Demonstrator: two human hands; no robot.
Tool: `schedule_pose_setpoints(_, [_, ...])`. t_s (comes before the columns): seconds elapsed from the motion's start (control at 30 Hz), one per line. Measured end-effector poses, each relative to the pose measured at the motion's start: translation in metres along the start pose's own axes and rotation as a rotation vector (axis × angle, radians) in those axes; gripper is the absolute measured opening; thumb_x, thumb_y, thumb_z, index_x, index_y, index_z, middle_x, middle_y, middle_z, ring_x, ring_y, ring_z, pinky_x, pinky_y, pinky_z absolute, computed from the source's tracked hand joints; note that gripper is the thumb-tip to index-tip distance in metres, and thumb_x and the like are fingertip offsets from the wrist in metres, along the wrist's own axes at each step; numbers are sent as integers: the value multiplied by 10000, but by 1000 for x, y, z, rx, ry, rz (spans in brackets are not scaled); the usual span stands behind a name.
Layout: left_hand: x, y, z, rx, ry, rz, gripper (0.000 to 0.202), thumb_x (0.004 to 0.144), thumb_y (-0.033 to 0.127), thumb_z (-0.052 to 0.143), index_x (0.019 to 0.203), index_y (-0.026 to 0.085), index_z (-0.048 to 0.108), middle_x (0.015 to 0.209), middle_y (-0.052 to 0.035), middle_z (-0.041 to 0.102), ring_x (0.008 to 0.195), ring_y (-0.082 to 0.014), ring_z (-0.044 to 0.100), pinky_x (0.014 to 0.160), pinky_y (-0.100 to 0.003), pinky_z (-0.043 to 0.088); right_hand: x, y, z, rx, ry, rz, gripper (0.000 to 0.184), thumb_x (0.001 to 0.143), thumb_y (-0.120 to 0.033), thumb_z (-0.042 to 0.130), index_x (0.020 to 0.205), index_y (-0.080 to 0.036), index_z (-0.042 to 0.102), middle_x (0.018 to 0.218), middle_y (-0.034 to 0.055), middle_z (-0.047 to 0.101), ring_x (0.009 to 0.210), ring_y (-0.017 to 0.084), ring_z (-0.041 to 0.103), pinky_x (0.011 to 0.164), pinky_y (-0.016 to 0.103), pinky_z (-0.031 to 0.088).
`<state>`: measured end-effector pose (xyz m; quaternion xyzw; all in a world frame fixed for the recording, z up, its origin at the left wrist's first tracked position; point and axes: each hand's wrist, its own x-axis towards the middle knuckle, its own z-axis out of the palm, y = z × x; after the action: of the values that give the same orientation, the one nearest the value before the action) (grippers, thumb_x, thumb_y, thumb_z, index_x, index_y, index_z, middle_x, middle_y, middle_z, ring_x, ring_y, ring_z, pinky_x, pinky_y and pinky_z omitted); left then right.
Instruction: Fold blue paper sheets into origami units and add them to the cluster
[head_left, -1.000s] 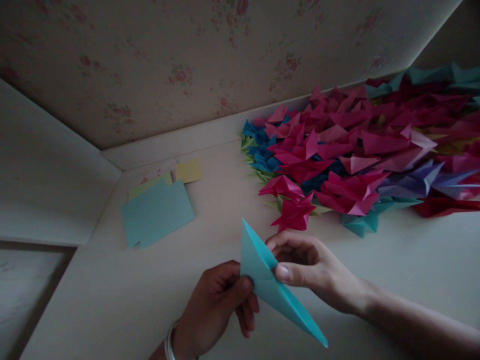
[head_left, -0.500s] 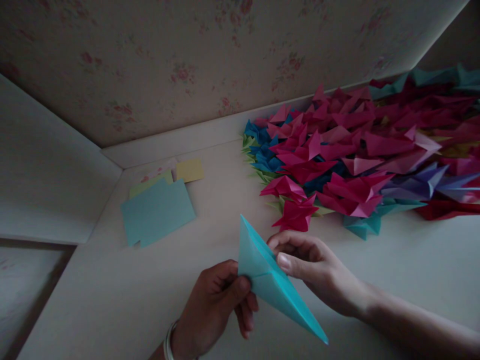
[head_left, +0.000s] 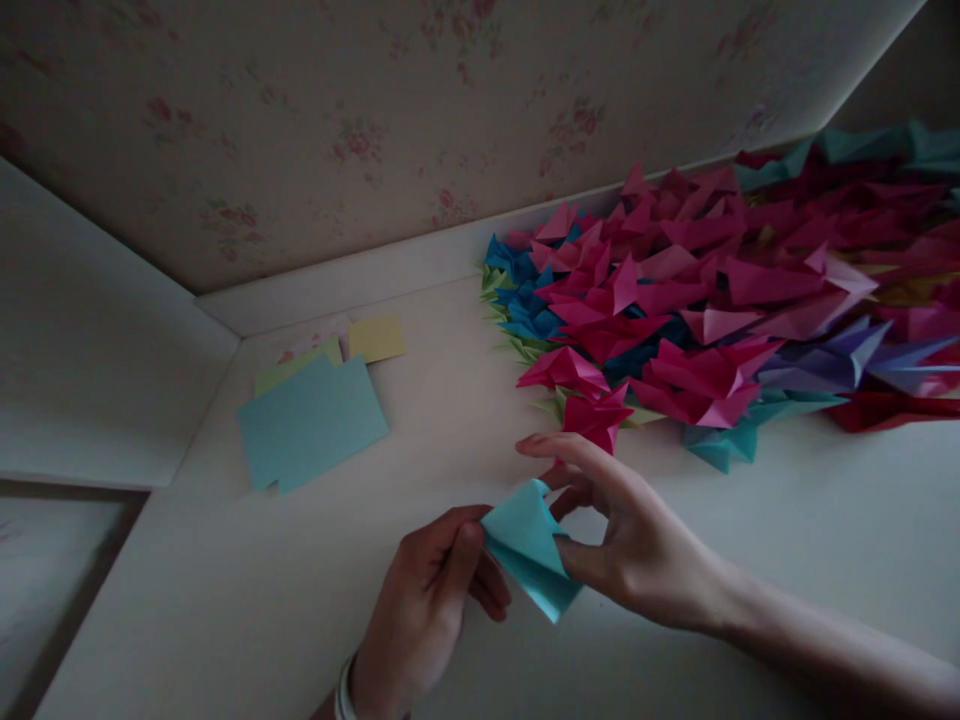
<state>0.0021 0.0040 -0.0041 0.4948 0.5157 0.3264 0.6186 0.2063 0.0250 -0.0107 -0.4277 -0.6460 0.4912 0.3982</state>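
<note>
A folded sheet of turquoise origami paper (head_left: 530, 548) is up in front of me, its layers partly spread with a crease running down the middle. My left hand (head_left: 431, 590) pinches its left corner between thumb and fingers. On the other side, my right hand (head_left: 626, 535) has its thumb at the paper's right edge and bent fingers behind the top, while the index finger sticks out to the left. Those right fingertips are partly hidden. Just beyond the right hand lies a bright pink folded paper piece (head_left: 596, 417).
A big pile of folded paper pieces (head_left: 697, 290) in pink, blue, purple and green spreads along the wall at the right. Flat turquoise sheets (head_left: 315, 425), a yellow square (head_left: 377, 338) and a green sheet (head_left: 296, 370) lie at the left. A white panel (head_left: 82, 340) stands beyond them.
The turquoise paper has gone from a long, pointed triangle to a smaller, compact shape. My right index finger has stretched out, and my left hand has shifted its grip to a corner.
</note>
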Motion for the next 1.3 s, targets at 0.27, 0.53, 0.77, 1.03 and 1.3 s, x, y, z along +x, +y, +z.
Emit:
schedule_pose_setpoints(0.27, [0, 1, 2, -185, -128, -202, 452, 897, 553, 612, 1119, 188, 759, 968, -67, 790, 896, -224, 729, 834, -343, 586, -9, 13, 4, -288, 30, -229, 664, 747, -24, 699, 1312, -284, 466, 1284, 95, 578, 929, 205, 666, 774, 314, 586])
schedule_pose_setpoints(0.53, [-1, -2, 1, 35, 28, -72, 343, 901, 485, 636, 966, 187, 792, 816, -43, 780, 753, -202, 700, 715, -268, 555, -10, 5, 6, -326, 19, -220, 575, 793, -133, 688, 1318, -254, 488, 1282, 129, 591, 934, 244, 674, 772, 353, 585])
schedule_pose_setpoints(0.77, [1, 0, -10, 261, 278, 42, 309, 894, 452, 648, 787, 181, 750, 666, -11, 690, 636, -165, 600, 578, -211, 462, -4, -8, -3, 37, -6, 127, 266, 999, -310, 493, 1195, -247, 662, 998, 64, 709, 861, 210, 660, 730, 311, 537])
schedule_pose_setpoints(1.03, [-1, 2, -2, 366, 241, 74, 279, 957, 431, 557, 944, 210, 728, 868, -43, 744, 778, -191, 661, 697, -225, 490, 2, -7, 7, -67, -142, 265, 309, 951, -432, 577, 935, -182, 758, 728, 31, 703, 619, 157, 589, 525, 243, 414])
schedule_pose_setpoints(1.3, [-6, -3, 6, 33, -21, -86, 365, 940, 511, 558, 1094, 190, 637, 819, -32, 677, 772, -186, 621, 691, -244, 500, -1, -2, 15, -157, 1, 141, 314, 976, -404, 533, 846, -198, 731, 599, 3, 619, 510, 133, 516, 472, 240, 373])
